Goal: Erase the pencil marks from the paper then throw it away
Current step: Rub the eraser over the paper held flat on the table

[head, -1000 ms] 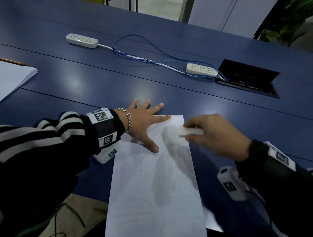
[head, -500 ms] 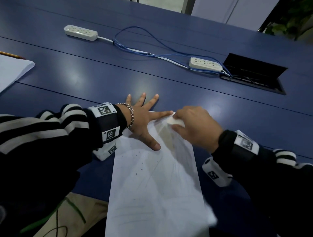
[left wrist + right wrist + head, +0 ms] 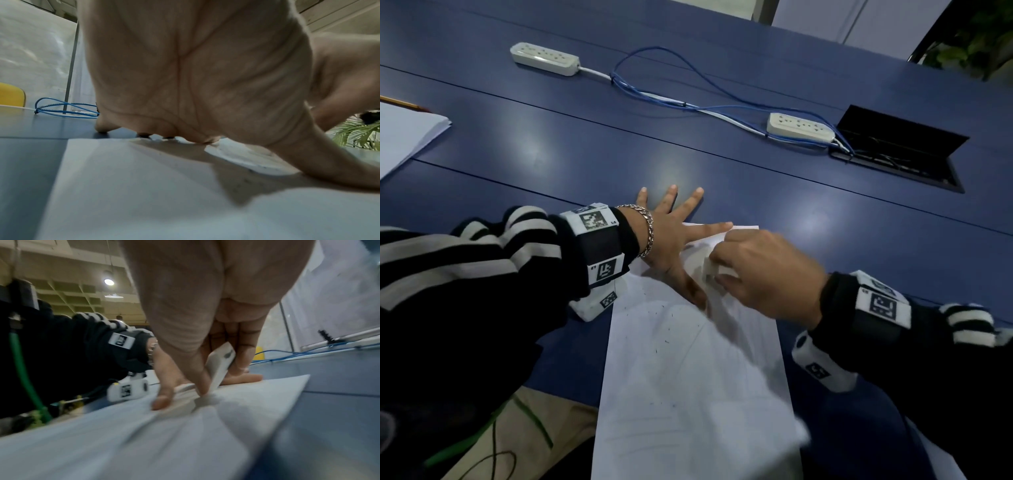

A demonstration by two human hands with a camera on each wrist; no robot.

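Note:
A white sheet of paper (image 3: 688, 377) with faint pencil lines and dark eraser crumbs lies lengthwise on the blue table (image 3: 585, 154), its near end hanging over the table edge. My left hand (image 3: 674, 236) lies flat with fingers spread on the paper's far left corner, pressing it down; the paper (image 3: 144, 186) shows under the palm in the left wrist view. My right hand (image 3: 763, 274) pinches a white eraser (image 3: 714, 270) and holds it against the paper near the left thumb. In the right wrist view the eraser (image 3: 220, 368) sits between thumb and fingers, its edge on the paper (image 3: 205, 426).
Two white power strips (image 3: 544, 58) (image 3: 801, 127) joined by blue cables (image 3: 688, 102) lie farther back on the table. An open black cable hatch (image 3: 900, 147) is at the back right. A stack of white paper (image 3: 404, 133) with a pencil (image 3: 404, 102) sits at the far left.
My right hand has carried the eraser leftward and slightly nearer across the top of the paper, toward my left thumb. The left hand has stayed pressed on the corner.

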